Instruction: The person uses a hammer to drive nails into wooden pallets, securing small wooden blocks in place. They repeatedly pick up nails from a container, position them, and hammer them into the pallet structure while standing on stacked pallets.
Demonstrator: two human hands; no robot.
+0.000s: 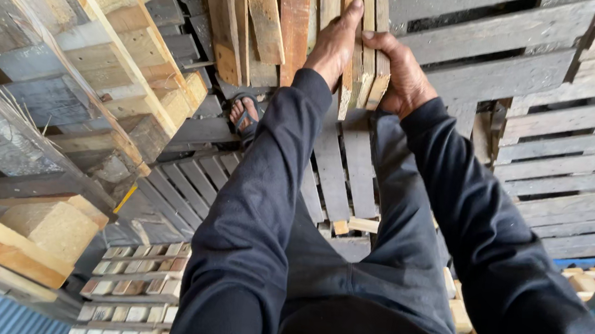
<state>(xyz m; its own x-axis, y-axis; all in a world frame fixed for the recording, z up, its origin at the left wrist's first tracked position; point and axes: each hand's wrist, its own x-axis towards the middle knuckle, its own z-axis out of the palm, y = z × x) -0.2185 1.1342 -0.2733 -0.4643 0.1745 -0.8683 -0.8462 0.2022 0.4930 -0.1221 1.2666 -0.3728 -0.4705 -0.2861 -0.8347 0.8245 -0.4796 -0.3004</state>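
Both of my arms, in dark long sleeves, reach out to a bundle of upright wooden slats point(362, 67). My left hand point(334, 44) lies flat against the left side of the slats, fingers stretched upward. My right hand point(403, 73) wraps around the slats' right edge, thumb over the front. More leaning planks point(265, 25), some reddish, stand just left of the bundle. My foot in a sandal point(245, 118) rests on a grey pallet below.
Grey weathered pallets point(565, 137) are stacked on the right and lie underfoot point(339, 177). Pale pallets point(110, 49) lean at the left. Stacks of small wooden blocks point(135, 288) lie at the lower left, a few more at the lower right.
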